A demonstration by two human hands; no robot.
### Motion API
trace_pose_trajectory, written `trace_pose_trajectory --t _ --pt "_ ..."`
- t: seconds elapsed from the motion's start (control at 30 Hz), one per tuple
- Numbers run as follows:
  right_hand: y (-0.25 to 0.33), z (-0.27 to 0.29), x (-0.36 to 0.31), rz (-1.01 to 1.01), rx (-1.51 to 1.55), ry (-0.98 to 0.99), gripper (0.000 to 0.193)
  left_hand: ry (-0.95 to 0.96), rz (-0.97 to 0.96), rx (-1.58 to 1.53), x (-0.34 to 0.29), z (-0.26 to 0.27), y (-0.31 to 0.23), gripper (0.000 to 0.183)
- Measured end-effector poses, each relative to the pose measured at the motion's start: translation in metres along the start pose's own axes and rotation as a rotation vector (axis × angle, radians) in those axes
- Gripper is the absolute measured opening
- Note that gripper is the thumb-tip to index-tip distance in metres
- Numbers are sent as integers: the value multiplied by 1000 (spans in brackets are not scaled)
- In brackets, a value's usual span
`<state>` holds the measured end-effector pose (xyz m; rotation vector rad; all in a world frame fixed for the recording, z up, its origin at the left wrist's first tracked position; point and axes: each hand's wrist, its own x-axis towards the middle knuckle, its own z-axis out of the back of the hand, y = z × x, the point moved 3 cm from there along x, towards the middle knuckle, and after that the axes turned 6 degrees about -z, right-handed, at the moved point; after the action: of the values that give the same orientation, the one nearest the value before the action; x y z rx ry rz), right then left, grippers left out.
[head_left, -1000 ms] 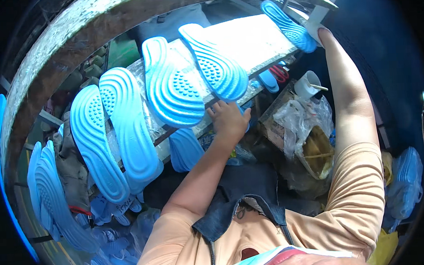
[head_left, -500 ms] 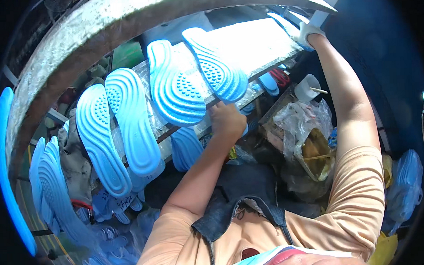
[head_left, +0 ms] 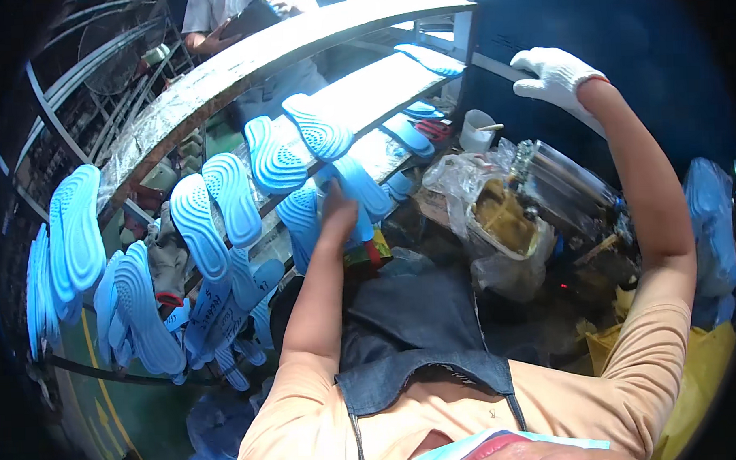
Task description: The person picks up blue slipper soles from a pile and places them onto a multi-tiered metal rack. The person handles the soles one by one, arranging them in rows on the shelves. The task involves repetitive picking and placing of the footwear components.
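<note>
Shelf boards [head_left: 379, 75]: pale, in tiers, upper middle; dark blue wall [head_left: 559, 16] at upper right.
Cup [head_left: 471, 135]: white, right of upper centre, a stick [head_left: 491, 127] in it.
Tub [head_left: 508, 247]: below the cup, brownish inside, clear plastic [head_left: 454, 178] around.
Insoles [head_left: 320, 133]: blue, ridged, along the boards, left to centre.
Left hand [head_left: 338, 216]: centre, by insoles; fingers partly hidden, I cannot tell its grip.
Right hand [head_left: 553, 73]: white knitted glove [head_left: 573, 70], upper right; grip half wide, thumb apart.

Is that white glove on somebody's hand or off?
On: the white glove covers the wearer's right hand, its red-edged cuff circling the wrist.
</note>
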<state>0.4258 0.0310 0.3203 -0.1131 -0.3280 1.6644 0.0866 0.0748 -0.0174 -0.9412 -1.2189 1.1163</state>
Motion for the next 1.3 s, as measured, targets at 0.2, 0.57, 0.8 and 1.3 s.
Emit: trace_pose_trajectory --t 0.2,0.57,0.8,1.3 --pt "-51 28 -99 -124 92 -128 47 524 116 -1028 -79 -46 -145 75" --pt "-64 15 -158 -236 83 88 53 1027 402 -1134 -159 -166 -202 63" --pt "-89 -52 -117 27 285 46 26 804 419 -858 -134 -178 -155 37" --pt "-90 -119 -52 -378 720 726 37 -256 125 1092 -33 60 -2 77"
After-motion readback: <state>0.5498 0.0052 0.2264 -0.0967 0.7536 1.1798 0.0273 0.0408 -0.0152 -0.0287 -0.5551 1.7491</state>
